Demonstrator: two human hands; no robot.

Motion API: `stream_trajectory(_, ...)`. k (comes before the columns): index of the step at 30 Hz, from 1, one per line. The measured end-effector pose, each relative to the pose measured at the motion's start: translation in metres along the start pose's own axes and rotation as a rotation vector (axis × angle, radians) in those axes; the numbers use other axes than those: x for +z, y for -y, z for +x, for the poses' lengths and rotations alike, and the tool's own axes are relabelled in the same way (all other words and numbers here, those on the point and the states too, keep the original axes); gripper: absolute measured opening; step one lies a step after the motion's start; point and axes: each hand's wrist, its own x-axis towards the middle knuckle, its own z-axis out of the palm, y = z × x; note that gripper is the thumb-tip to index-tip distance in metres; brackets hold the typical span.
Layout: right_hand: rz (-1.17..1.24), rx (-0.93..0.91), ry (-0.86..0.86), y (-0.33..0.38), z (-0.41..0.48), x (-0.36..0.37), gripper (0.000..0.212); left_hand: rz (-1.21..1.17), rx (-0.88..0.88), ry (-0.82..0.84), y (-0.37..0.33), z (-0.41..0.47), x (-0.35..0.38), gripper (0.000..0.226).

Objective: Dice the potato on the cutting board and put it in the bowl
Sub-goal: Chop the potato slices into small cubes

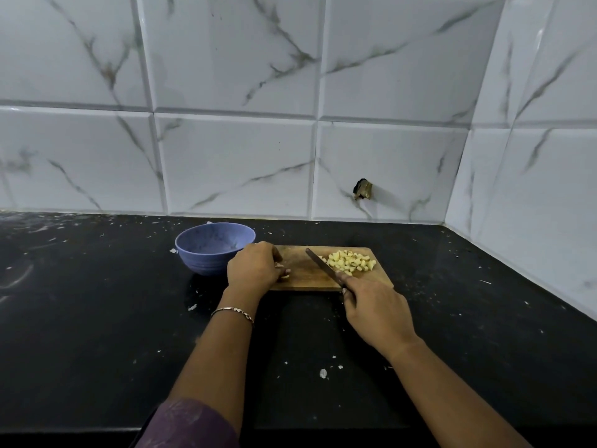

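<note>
Potato dice (350, 261) beside knife (323, 266).

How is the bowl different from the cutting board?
The bowl is blue and round; the board is brown, flat and rectangular. The board carries a pile of potato dice; the bowl shows none inside. Both sit on the black counter.

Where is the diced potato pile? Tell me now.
In the head view, the diced potato pile sits on the right part of the cutting board, just right of the knife blade, away from the blue bowl.
</note>
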Motion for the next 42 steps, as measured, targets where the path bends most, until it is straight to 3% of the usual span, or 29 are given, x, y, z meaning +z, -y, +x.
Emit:
stream_trajectory(11,0.017,0.008,0.018,0.001,-0.001,-0.003,0.042,0.056,0.061,-0.011,-0.004,0.000,0.002,0.029)
stream_trajectory(18,0.022,0.008,0.015,0.002,-0.002,-0.005,0.042,0.013,0.057,-0.205,-0.009,-0.005,0.000,0.025)
stream_trajectory(20,0.020,0.005,0.010,0.003,-0.002,-0.005,0.042,-0.099,0.058,-0.252,-0.010,-0.004,0.001,0.024)
stream_trajectory(24,0.022,0.007,0.009,0.003,-0.002,-0.007,0.043,-0.575,0.042,-0.142,-0.018,0.003,0.009,0.025)
stream_trajectory(28,0.040,0.012,0.001,0.004,-0.003,-0.009,0.042,-0.705,0.040,-0.030,-0.026,0.005,0.018,0.034)
stream_trajectory(31,0.044,0.020,-0.010,0.004,-0.003,-0.008,0.042,-0.644,0.010,0.000,-0.028,0.007,0.024,0.027)
stream_trajectory(36,0.053,0.023,-0.010,0.004,-0.003,-0.008,0.042,-0.222,-0.002,-0.074,-0.034,0.003,0.029,0.023)
stream_trajectory(42,0.060,-0.015,0.052,0.004,-0.001,-0.007,0.041,-0.113,-0.020,-0.129,-0.034,0.006,0.034,0.027)
